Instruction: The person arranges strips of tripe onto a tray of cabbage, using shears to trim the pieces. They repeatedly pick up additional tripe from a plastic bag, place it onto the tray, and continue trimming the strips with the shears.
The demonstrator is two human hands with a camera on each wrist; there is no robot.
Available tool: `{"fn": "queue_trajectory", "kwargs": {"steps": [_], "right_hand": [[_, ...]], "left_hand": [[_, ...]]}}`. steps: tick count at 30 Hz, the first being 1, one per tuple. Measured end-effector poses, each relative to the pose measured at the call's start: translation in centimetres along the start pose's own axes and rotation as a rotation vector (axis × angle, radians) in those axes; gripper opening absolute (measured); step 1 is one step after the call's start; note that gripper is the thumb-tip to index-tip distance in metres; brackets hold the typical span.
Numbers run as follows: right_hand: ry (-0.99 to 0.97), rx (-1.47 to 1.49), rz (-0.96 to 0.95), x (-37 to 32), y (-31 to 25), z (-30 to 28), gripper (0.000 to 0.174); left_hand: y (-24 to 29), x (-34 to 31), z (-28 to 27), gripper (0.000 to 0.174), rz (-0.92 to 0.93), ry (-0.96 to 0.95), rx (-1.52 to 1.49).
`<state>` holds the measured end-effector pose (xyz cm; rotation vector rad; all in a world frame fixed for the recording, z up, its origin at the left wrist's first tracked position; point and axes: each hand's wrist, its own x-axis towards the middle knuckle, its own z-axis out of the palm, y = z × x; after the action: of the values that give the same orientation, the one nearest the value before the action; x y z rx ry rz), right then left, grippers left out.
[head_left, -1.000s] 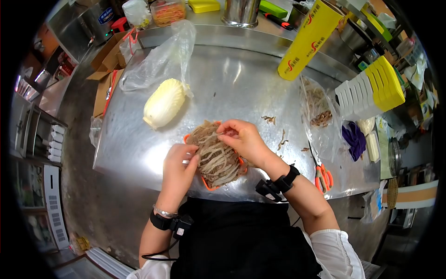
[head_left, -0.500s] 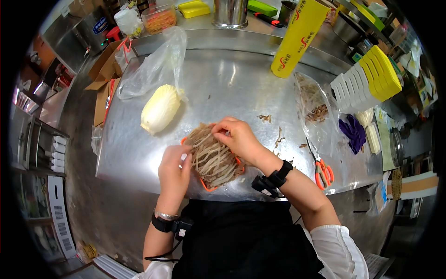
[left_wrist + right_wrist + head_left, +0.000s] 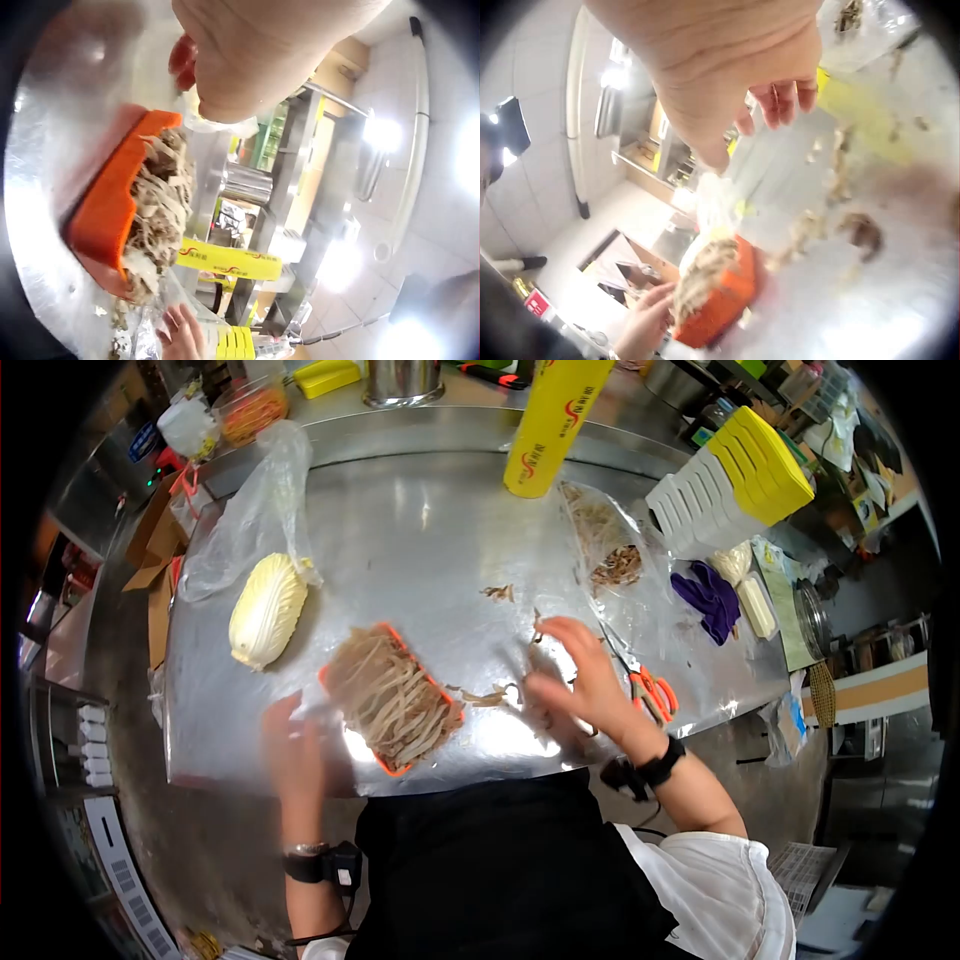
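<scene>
An orange container (image 3: pixel 392 768) heaped with greyish-brown strips (image 3: pixel 390 695) stands near the table's front edge; the left wrist view shows its orange side (image 3: pixel 107 214), the right wrist view too (image 3: pixel 718 306). My left hand (image 3: pixel 292 745), blurred, is just left of it, touching nothing that I can make out. To the right, my right hand (image 3: pixel 585 680) hovers over the table with fingers spread and nothing held. Loose brown scraps (image 3: pixel 483 697) lie between the container and that hand. In the right wrist view its fingers (image 3: pixel 780 101) hang loosely bent.
A pale cabbage (image 3: pixel 268 610) lies at the left, by a clear plastic bag (image 3: pixel 250 500). Orange-handled scissors (image 3: pixel 652 695), a bag of scraps (image 3: pixel 612 560), a purple cloth (image 3: pixel 708 600) and stacked containers (image 3: pixel 730 480) are at the right. A yellow roll (image 3: pixel 555 430) stands behind.
Both hands have come away from the strips, the left leftward and the right rightward. The head view has shifted, so the table's things appear further left.
</scene>
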<state>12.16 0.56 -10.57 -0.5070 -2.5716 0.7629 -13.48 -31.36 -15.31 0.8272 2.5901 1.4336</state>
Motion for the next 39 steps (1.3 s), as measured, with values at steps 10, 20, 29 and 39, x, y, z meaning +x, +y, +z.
{"fn": "queue_trajectory", "kwargs": {"steps": [10,20,29,39], "right_hand": [[-0.083,-0.289,-0.010,-0.8,-2.3,7.7,0.077],[-0.022,0.104,-0.093,7.5,6.0,9.3,0.035],[-0.218,0.302,-0.364,2.8,0.3,10.6,0.015],[-0.022,-0.138,0.017,-6.4,4.2,-1.4,0.060]], "left_hand": [[-1.6,-1.5,3.2,0.030,0.143,0.093,0.028],[0.2,-1.8,3.4,0.020,0.087,0.096,0.004],[-1.5,-1.5,3.6,0.028,0.271,0.079,0.080],[-2.5,-1.7,3.8,0.033,0.239,0.063,0.030]]}}
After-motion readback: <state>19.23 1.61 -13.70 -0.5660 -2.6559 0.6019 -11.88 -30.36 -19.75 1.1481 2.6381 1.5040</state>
